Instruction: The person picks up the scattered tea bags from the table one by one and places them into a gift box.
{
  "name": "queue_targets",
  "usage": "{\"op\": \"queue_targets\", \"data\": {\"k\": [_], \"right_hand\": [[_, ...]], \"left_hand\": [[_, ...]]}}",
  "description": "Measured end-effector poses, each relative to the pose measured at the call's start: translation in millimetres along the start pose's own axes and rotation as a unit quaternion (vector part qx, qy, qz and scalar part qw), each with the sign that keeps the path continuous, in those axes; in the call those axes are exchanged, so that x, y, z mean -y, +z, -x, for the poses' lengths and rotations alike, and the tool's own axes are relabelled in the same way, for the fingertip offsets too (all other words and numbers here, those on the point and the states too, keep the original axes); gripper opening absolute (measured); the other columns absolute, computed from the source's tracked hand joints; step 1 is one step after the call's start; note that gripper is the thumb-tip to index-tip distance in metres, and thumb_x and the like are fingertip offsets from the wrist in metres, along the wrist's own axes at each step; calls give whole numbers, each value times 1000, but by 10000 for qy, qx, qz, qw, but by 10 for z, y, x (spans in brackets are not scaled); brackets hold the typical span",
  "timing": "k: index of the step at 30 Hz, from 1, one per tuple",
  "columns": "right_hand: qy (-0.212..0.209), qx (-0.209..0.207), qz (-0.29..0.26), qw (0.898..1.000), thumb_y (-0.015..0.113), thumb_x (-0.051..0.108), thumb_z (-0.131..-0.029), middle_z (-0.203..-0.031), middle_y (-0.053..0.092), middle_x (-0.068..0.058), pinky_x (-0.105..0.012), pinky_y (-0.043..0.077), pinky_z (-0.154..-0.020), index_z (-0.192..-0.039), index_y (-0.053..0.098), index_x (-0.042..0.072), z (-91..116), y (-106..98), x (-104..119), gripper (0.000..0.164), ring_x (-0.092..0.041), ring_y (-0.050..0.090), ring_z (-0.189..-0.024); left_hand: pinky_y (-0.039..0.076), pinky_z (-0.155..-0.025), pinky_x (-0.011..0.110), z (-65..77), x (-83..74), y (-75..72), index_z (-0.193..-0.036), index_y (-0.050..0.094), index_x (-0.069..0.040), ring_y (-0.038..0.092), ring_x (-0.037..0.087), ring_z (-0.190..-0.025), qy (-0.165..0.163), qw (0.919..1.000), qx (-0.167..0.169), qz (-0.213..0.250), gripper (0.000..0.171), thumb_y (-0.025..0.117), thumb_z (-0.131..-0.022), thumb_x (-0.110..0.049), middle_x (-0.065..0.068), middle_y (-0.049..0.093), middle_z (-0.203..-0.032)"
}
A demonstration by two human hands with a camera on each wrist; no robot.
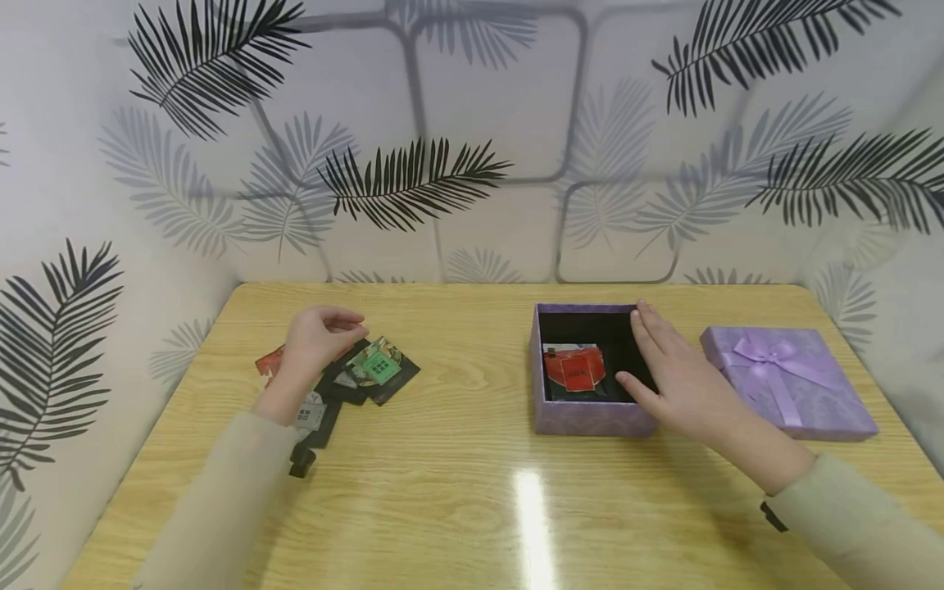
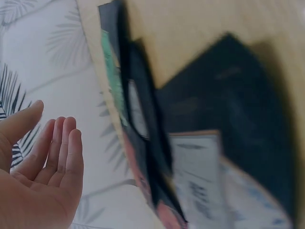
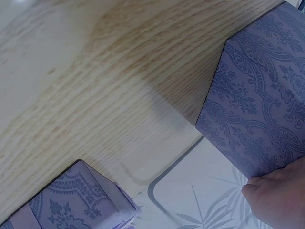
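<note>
Over a loose pile of small flat black packets at the table's left, my left hand (image 1: 313, 344) hovers with its fingers softly bent. The left wrist view shows nothing between its thumb and fingers. One packet has a green label (image 1: 380, 367), another a grey label (image 1: 311, 414), and red shows partly behind the hand. An uncovered purple patterned box (image 1: 593, 418) stands to the right of centre, dark inside. In it lies a packet with a red label (image 1: 578, 373). My right hand (image 1: 689, 381) rests along the box's right rim, fingers extended and thumb apart.
A purple lid (image 1: 804, 385) with a ribbon bow lies on the wooden table (image 1: 442, 492), just right of the box. A small dark object (image 1: 301, 461) sits at the pile's near end. Behind the table rises a leaf-patterned wall (image 1: 487, 221).
</note>
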State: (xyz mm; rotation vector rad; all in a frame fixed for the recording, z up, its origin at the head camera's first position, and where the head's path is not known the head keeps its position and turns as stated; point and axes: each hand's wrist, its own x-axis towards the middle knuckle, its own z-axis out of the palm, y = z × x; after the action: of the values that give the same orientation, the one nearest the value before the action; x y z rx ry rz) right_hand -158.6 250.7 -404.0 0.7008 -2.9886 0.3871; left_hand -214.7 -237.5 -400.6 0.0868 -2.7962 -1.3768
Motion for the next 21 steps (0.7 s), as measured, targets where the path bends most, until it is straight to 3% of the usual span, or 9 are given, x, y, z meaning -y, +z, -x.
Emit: {"op": "queue_targets", "data": {"k": [3, 6, 9, 21], "right_hand": [[-13, 3, 1, 10000, 55, 47, -109, -176, 13, -29, -64, 27, -128, -166, 16, -9, -2, 8, -5, 89, -47, 18, -163], [-11, 1, 10, 10000, 56, 46, -109, -175, 13, -29, -64, 28, -128, -166, 16, -9, 1, 7, 0, 89, -47, 18, -163], [4, 9, 9, 10000, 56, 46, -109, -175, 14, -29, -64, 29, -127, -166, 16, -8, 4, -2, 8, 89, -47, 18, -163], [-82, -141, -40, 9999, 56, 46, -109, -175, 15, -29, -63, 28, -128, -166, 18, -9, 5, 12, -8, 88, -47, 20, -162]], "left_hand": [[62, -80, 24, 2, 107, 8, -123, 75, 6, 78, 22, -95, 122, 9998, -66, -148, 30, 76, -99, -11, 26, 77, -119], [63, -92, 40, 15, 198, 17, -123, 75, 6, 76, 37, -107, 80, 9996, -43, -283, 30, 76, -99, -12, 26, 76, -121], [61, -98, 50, 29, 268, 30, -123, 75, 4, 74, 40, -110, -25, 9989, 11, -459, 29, 76, -100, -15, 25, 77, -120], [61, -95, 53, 32, 357, 82, -123, 75, 4, 76, 40, -108, 8, 9975, 210, -668, 34, 79, -98, -19, 24, 78, -117]]}}
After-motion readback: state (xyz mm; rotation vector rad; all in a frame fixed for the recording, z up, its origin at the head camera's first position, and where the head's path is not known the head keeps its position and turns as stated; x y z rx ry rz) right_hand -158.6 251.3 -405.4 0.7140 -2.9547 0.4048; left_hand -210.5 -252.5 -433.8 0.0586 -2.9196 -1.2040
